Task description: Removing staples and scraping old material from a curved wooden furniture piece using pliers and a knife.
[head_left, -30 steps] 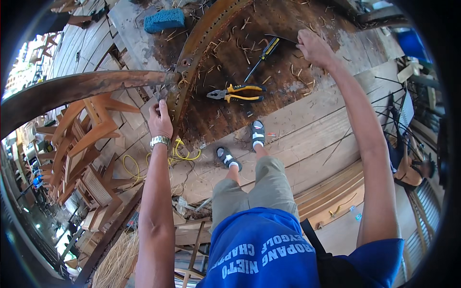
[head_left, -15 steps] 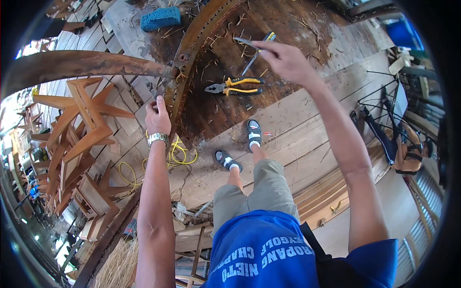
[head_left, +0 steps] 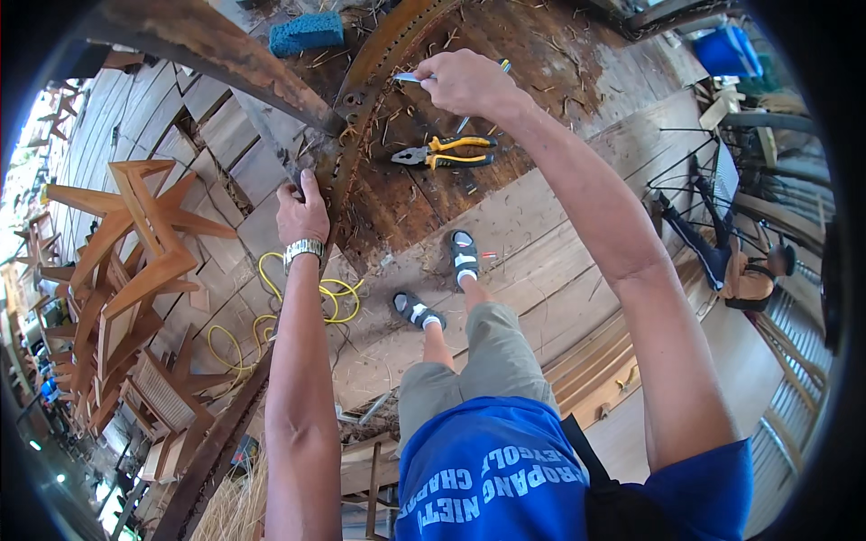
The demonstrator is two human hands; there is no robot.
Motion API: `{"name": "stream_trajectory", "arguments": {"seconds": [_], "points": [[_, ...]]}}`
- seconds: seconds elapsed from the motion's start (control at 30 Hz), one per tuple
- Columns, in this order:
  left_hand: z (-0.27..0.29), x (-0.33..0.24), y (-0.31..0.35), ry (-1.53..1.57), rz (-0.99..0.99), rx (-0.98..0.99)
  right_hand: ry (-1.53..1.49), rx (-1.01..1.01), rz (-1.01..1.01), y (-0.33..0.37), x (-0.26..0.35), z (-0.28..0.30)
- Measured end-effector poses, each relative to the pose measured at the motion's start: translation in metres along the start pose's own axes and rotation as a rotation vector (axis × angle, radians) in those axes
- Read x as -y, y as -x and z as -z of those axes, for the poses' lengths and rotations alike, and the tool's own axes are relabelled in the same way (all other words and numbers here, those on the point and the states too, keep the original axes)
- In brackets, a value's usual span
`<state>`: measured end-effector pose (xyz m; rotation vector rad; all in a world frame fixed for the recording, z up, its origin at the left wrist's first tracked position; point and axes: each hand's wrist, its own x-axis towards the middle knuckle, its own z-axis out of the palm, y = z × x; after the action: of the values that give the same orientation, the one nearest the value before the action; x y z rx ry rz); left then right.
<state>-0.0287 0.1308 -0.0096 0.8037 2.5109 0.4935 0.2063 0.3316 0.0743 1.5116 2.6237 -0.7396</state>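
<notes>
My left hand (head_left: 303, 216), with a metal-banded watch at its wrist, is closed around the near end of a curved brown wooden frame (head_left: 390, 56). A row of small holes and frayed strands runs along that frame. My right hand (head_left: 471, 83) grips a knife, its handle hidden in the fist. The knife's thin pale blade (head_left: 409, 77) points left, close to the frame's holed edge. Partly behind the right hand lies a screwdriver (head_left: 464, 124). Pliers with yellow and black handles (head_left: 465, 151) rest on the stained board (head_left: 410, 206) below.
A blue sponge-like block (head_left: 307, 34) lies beyond the frame. A thick wooden leg (head_left: 230, 68) rises at upper left. Star-shaped wooden pieces (head_left: 149, 225) are piled at left, near a yellow cord (head_left: 341, 298). At upper right stands a blue container (head_left: 727, 51).
My right hand has moved left and slightly up, bringing the blade near the frame's edge. My left hand still holds the frame. The view has shifted a little.
</notes>
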Motion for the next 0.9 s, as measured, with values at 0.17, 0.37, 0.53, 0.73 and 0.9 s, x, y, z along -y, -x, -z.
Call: {"name": "stream_trajectory", "arguments": {"seconds": [0.17, 0.37, 0.53, 0.73, 0.9], "points": [[-0.001, -0.004, 0.005, -0.048, 0.017, -0.023, 0.204, 0.087, -0.024, -0.018, 0.017, -0.002], [0.002, -0.005, 0.006, -0.011, 0.069, 0.029, 0.162, 0.185, 0.08, -0.032, 0.01, 0.014], [0.005, -0.008, 0.004, -0.036, 0.042, 0.003, 0.263, 0.173, 0.063, -0.015, 0.023, 0.038], [0.006, -0.008, 0.005, -0.045, 0.068, 0.005, 0.267, 0.211, 0.026, -0.014, 0.022, 0.045], [0.004, -0.007, 0.006, -0.054, 0.079, -0.015, 0.293, 0.215, 0.079, -0.022, 0.027, 0.034]]}}
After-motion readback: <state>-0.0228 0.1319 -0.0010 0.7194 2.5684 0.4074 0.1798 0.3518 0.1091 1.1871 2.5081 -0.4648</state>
